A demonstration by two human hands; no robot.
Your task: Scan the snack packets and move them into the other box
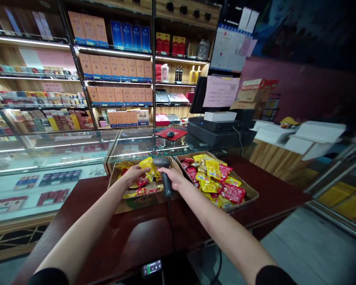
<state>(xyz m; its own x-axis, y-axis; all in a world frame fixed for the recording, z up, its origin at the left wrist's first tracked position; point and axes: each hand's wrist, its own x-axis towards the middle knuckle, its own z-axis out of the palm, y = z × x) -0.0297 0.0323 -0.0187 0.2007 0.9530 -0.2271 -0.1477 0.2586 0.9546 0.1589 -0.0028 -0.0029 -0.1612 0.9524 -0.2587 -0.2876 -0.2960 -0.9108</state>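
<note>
My right hand (pixel 174 178) is wrapped round the grip of a black handheld barcode scanner (pixel 166 184), its cord hanging down over the table. The scanner's head points left, over the left cardboard box (pixel 150 194). My left hand (pixel 135 175) holds a yellow snack packet (pixel 149 166) by its edge, just in front of the scanner head. Beneath it, the left box holds red and yellow packets. To the right of the scanner, another cardboard box (pixel 253 194) is heaped with red and yellow snack packets (pixel 213 174).
Both boxes stand on a dark red table (pixel 130 233). Behind it are a glass display counter (pixel 142 144), a red mouse pad (pixel 175 133) and a monitor (pixel 198 95) with a paper on it. A lit phone-like device (pixel 152 268) lies near the front edge. Shelves of boxed goods line the back.
</note>
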